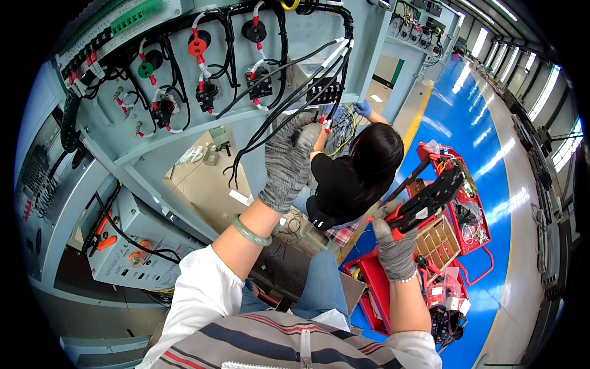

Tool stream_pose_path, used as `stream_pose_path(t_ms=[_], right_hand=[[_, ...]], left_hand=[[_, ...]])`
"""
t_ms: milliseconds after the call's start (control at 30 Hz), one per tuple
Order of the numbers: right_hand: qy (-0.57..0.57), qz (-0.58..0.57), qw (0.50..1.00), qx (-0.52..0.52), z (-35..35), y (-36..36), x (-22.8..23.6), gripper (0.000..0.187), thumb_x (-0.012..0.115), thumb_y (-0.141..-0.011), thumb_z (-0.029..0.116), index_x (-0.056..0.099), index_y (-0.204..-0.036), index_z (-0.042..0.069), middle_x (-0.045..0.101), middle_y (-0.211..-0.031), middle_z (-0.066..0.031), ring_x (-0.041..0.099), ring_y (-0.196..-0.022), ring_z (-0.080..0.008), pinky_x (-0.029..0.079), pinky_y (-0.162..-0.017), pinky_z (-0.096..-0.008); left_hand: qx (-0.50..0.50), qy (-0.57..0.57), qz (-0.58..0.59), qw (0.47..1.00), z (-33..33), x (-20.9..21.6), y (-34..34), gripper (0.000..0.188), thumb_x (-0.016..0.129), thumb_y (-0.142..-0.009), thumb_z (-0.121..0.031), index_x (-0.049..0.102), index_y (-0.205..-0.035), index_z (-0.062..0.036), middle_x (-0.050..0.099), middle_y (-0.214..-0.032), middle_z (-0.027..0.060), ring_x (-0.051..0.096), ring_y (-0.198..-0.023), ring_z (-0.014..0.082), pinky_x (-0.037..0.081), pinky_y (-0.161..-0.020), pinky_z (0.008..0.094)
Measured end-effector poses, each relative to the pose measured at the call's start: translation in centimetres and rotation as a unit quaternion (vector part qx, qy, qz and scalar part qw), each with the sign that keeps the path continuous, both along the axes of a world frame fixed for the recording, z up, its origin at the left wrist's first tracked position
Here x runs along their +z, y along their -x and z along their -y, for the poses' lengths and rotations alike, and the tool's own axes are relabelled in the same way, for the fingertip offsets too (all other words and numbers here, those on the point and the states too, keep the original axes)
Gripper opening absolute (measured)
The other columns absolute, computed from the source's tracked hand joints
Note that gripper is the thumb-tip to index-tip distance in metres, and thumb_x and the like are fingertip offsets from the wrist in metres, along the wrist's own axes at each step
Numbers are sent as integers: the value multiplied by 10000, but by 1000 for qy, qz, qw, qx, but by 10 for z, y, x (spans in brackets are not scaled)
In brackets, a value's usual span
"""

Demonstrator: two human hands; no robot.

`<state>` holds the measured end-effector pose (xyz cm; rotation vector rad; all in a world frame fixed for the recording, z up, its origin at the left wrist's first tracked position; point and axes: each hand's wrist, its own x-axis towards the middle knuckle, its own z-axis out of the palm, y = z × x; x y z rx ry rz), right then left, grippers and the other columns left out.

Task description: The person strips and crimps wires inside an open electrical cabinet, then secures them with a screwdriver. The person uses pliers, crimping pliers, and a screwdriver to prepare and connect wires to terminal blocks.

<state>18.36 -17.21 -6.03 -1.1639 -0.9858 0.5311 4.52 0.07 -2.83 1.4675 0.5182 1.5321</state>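
Note:
My left hand point(286, 161), in a grey knitted glove, is raised below the open panel point(319, 37). Its fingers are closed on a black wire, with red-sleeved ends point(325, 122) showing beside the fingertips. Other loose black wires point(253, 142) hang down past that hand from a bundle with white sleeves point(337, 53). A black terminal block point(324, 91) sits on the panel just above. Off to the right, my right hand point(394, 249), gloved alike, grips the red handles of a crimping tool point(427, 200). The tool's black head points up and right, away from the wires.
A co-worker point(356, 175) in black crouches close by, with a blue-gloved hand point(363, 109) at a wire tangle. Red toolboxes point(375, 286) and a cardboard divider box point(437, 243) stand at the right. At lower left is a grey control box point(138, 246) with orange-handled pliers point(106, 241).

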Motion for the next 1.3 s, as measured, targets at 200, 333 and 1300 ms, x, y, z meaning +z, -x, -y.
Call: stream_pose_path(t_ms=[200, 333, 1300], right_hand=[[-79, 120, 989, -40, -38, -19, 49, 126, 606, -764, 8, 516, -846, 42, 533, -747, -11, 524, -677, -93, 448, -650, -232], [-84, 61, 994, 15, -63, -19, 92, 216, 629, -760, 27, 511, -940, 45, 603, -797, -57, 614, -736, -158, 486, -688, -262], [-45, 3, 972, 229, -108, -19, 131, 303, 640, -766, 168, 540, -983, -18, 615, -833, -95, 610, -769, -179, 485, -727, -295]], left_hand=[[-64, -46, 39, 996, 12, 15, -15, 203, 518, -870, -128, 574, -1033, -22, 611, -957, 54, 546, -865, 120, 426, -793, 256], [-85, -35, 36, 995, 15, 25, -15, 242, 529, -867, -141, 578, -1058, -3, 619, -956, 65, 570, -867, 139, 439, -807, 275], [-123, -35, -34, 991, 20, 48, -4, 221, 555, -841, -104, 614, -1030, -6, 647, -900, 77, 591, -829, 123, 462, -778, 260]])
